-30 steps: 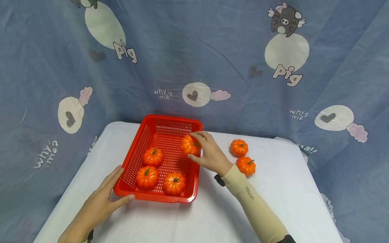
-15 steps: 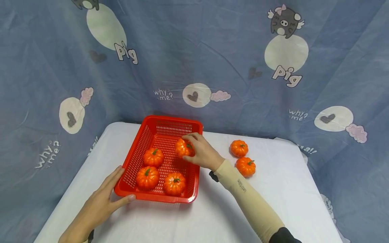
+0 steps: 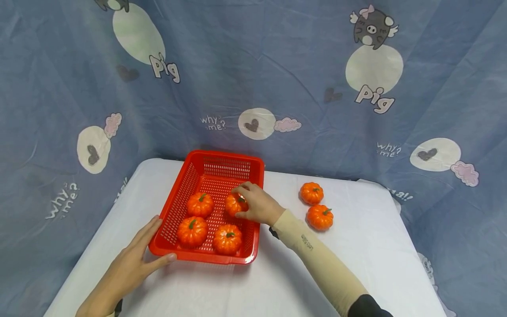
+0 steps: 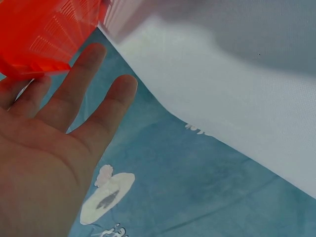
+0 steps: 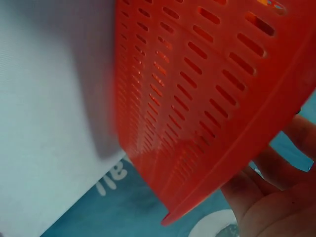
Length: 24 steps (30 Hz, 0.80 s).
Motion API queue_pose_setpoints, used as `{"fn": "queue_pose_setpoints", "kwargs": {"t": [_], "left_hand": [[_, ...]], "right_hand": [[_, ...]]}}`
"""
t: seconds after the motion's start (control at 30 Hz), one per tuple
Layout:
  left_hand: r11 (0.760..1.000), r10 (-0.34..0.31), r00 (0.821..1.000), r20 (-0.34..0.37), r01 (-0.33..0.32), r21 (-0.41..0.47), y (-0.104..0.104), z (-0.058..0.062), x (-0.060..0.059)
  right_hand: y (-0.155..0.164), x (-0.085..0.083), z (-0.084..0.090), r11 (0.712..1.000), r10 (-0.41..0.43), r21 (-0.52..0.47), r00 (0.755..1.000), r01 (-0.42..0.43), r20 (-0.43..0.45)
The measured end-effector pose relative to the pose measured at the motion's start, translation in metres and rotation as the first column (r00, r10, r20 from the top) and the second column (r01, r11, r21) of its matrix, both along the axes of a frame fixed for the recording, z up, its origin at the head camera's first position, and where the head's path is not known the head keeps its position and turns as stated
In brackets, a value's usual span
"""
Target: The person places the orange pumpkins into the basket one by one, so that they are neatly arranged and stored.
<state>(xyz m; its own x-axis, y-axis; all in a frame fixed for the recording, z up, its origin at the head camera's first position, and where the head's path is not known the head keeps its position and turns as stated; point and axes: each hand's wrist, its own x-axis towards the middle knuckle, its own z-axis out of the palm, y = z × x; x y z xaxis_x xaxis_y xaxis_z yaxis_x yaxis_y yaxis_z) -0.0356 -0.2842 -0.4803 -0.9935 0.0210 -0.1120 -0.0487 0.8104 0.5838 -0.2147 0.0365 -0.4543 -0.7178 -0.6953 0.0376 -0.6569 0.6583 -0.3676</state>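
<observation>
At the near left corner of the red basket (image 3: 214,211), your left hand (image 3: 128,268) lay flat on the white table (image 3: 277,281), fingers straight and relaxed, thumb touching the basket's near wall and fingertips along its left wall; it held nothing. The left wrist view showed the same open palm (image 4: 44,163) beside the basket's corner (image 4: 44,34).

Along the basket's near wall sat two small orange pumpkins, the near left pumpkin (image 3: 192,231) and the near right pumpkin (image 3: 227,239), just beside each other. Behind them stood the middle left pumpkin (image 3: 200,204).

Your right hand (image 3: 257,206) reached over the basket's right wall, fingers curled round the held pumpkin (image 3: 235,204), which was inside the basket, near its right wall and beside the middle left pumpkin. I could not tell whether it touched the basket floor. The right wrist view showed only the basket's slotted wall (image 5: 197,108) and part of the hand (image 5: 276,197).

Toward the far right of the table, two loose pumpkins lay just beside each other: one nearer (image 3: 320,216), one farther (image 3: 311,193). A blue printed cloth (image 3: 253,79) hung beyond the far edge.
</observation>
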Motion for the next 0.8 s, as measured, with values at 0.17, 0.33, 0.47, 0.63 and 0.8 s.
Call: {"fn": "queue_pose_setpoints", "kwargs": {"t": [0.17, 0.33, 0.47, 0.63, 0.8], "left_hand": [[1.0, 0.001, 1.0, -0.007, -0.001, -0.006, -0.001, 0.001, 0.001], [1.0, 0.0, 1.0, -0.016, 0.0, -0.003, -0.002, 0.001, 0.0], [1.0, -0.003, 1.0, -0.02, 0.003, 0.008, -0.002, 0.0, 0.0], [1.0, 0.002, 1.0, -0.01, -0.002, 0.013, -0.001, 0.001, 0.0], [1.0, 0.008, 1.0, -0.001, -0.008, 0.012, -0.001, 0.001, -0.001]], "right_hand": [[-0.007, 0.001, -0.003, 0.999, 0.007, 0.048, 1.0, -0.008, 0.006], [-0.012, 0.003, -0.009, 0.994, 0.029, 0.109, 0.999, -0.026, -0.03], [-0.015, 0.004, -0.012, 0.988, 0.037, 0.155, 0.998, -0.028, -0.058], [-0.016, 0.004, -0.014, 0.979, 0.036, 0.204, 0.997, -0.022, -0.062], [-0.018, 0.005, -0.015, 0.963, 0.045, 0.269, 0.996, -0.023, -0.073]]}}
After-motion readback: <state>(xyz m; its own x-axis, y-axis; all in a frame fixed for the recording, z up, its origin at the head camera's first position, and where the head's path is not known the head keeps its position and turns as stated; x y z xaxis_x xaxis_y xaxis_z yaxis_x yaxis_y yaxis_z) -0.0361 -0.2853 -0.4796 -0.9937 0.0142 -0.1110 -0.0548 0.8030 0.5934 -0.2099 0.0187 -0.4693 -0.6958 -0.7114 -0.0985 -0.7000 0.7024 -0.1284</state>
